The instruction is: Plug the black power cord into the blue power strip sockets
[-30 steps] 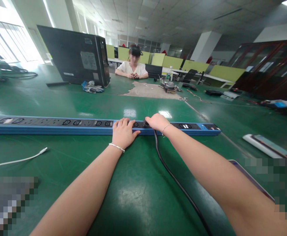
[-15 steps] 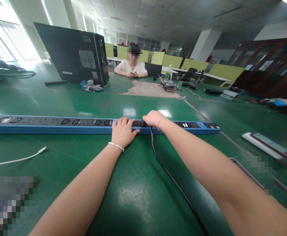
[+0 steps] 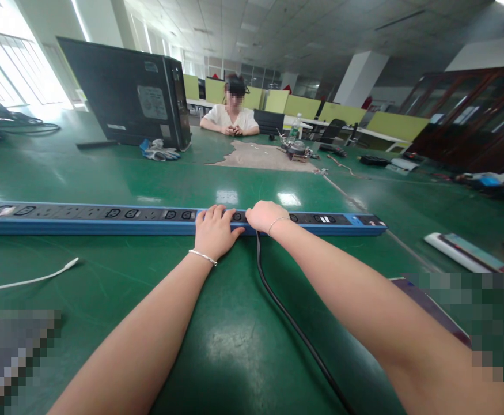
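In the head view, a long blue power strip (image 3: pixel 180 228) lies across the green table (image 3: pixel 117 274), running from the left edge to the right of both hands. The left hand (image 3: pixel 215 231) rests over its middle, fingertips on the socket face and thumb apart along the near side; this grip is spread, not closed on anything. Just beside it, the right hand (image 3: pixel 265 218) is over the strip with its grip clamped on the end of a black power cord (image 3: pixel 299 335); the fingers hide the plug, so how far it sits in a socket cannot be told. The cord drops from the hand and curves toward the near edge. Beyond the strip stand a black computer tower (image 3: pixel 120 95) and, beside it, work gloves (image 3: pixel 160 151); a person (image 3: pixel 233 118) sits across the table.
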Motion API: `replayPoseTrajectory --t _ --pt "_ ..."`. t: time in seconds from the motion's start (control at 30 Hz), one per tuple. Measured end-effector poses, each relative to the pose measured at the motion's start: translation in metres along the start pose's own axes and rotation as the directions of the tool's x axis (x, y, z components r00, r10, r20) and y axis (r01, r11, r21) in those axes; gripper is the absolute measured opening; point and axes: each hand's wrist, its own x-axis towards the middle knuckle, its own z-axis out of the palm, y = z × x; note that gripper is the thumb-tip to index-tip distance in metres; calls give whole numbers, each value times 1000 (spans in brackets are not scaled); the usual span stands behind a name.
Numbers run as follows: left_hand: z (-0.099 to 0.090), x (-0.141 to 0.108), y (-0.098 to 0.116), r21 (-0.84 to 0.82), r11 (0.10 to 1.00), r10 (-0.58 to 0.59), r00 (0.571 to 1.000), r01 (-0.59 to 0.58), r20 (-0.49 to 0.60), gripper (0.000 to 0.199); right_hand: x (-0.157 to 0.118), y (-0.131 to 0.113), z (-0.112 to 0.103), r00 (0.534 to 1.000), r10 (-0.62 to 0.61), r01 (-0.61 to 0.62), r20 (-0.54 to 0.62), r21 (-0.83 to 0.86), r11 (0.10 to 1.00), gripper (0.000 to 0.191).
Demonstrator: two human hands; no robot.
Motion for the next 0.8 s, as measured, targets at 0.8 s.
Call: replayPoseTrajectory --t 0.8 --pt "-1 1 2 31 1000 -6 1000 6 20 52 -7 55 28 950 -29 90 -311 186 978 46"
